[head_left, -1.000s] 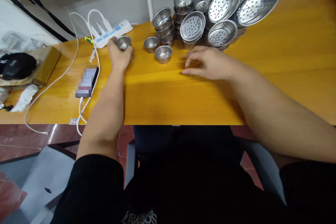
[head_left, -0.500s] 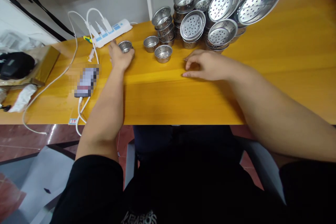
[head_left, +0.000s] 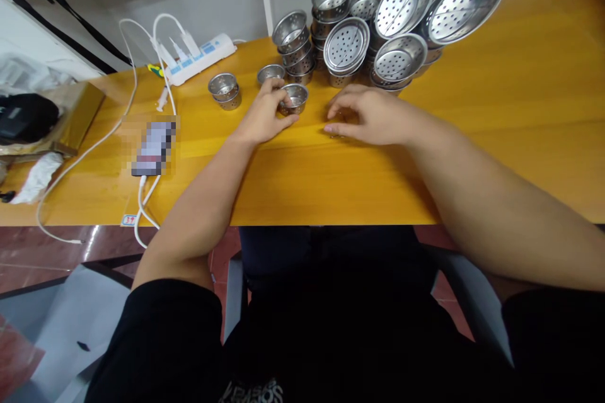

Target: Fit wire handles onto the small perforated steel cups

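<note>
My left hand point(head_left: 269, 112) is at the left side of a small perforated metal cup point(head_left: 295, 99), its fingers apart and touching or nearly touching the rim. Just behind it another small cup point(head_left: 271, 73) is partly covered by my fingers. To the left stand two small cups, one on the other point(head_left: 224, 90). My right hand point(head_left: 357, 114) hovers over the wooden table point(head_left: 321, 182), fingers curled with a gap to the thumb; a thin thing, too small to make out, shows by its fingertips. Stacked metal cups point(head_left: 299, 53) rise behind.
Larger perforated bowls point(head_left: 404, 3) lean in stacks at the back right. A white power strip point(head_left: 203, 60) with cables lies at the back left, near a phone point(head_left: 155, 148). A cardboard box point(head_left: 80, 116) with a black case is far left.
My left hand has let go of the cup at the left, now seen stacked on another, and moved right to the front small cup. My right hand has barely moved.
</note>
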Demonstrator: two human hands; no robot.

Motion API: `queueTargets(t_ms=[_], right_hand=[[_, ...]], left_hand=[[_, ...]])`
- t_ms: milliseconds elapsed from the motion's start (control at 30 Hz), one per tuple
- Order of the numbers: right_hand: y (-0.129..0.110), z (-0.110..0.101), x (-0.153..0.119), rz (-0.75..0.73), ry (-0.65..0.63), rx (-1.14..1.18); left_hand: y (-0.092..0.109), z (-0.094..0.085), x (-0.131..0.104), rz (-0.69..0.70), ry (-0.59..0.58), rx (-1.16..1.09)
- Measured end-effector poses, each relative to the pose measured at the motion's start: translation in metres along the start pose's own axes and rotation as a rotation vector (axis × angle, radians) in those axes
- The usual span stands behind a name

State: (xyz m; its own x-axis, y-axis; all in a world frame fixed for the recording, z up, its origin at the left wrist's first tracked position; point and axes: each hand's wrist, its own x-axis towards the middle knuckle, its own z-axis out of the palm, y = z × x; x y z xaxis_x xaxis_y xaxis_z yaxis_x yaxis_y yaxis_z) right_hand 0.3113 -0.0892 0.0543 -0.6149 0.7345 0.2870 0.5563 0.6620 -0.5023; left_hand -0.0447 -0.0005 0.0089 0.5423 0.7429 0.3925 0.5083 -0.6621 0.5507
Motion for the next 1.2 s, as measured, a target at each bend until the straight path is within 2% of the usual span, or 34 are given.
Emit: queueTargets(t_ms=[233, 333, 433, 500, 600, 767, 1067, 1200], right_hand=[[-0.028, 0.006, 0.001, -0.050, 0.092, 0.156], [-0.038, 0.012, 0.004, -0.113, 0.054, 0.152], [-0.042, 0.018, 0.007, -0.173, -0.032, 0.135], [-0.042, 0.020, 0.008, -0.191, -0.047, 0.134], [-0.041, 0.018, 0.006, -0.159, -0.031, 0.143], [-0.036, 0.011, 0.003, -0.098, -0.045, 0.157], [-0.033, 0.008, 0.003, -0.079, 0.068, 0.164], [-0.035, 0.013, 0.004, -0.060, 0.119, 0.211]], left_hand=[[0.035, 0.002, -0.008, 0.091, -0.062, -0.151], [0.048, 0.008, -0.011, 0.105, -0.099, -0.223], [0.056, 0.013, -0.012, 0.194, -0.083, -0.312], [0.058, 0.015, -0.013, 0.210, -0.082, -0.388], [0.057, 0.015, -0.013, 0.124, -0.122, -0.440], [0.054, 0.006, -0.011, 0.090, -0.136, -0.332], [0.054, -0.003, -0.012, 0.081, -0.175, -0.342], [0.057, -0.006, -0.012, 0.084, -0.148, -0.314]])
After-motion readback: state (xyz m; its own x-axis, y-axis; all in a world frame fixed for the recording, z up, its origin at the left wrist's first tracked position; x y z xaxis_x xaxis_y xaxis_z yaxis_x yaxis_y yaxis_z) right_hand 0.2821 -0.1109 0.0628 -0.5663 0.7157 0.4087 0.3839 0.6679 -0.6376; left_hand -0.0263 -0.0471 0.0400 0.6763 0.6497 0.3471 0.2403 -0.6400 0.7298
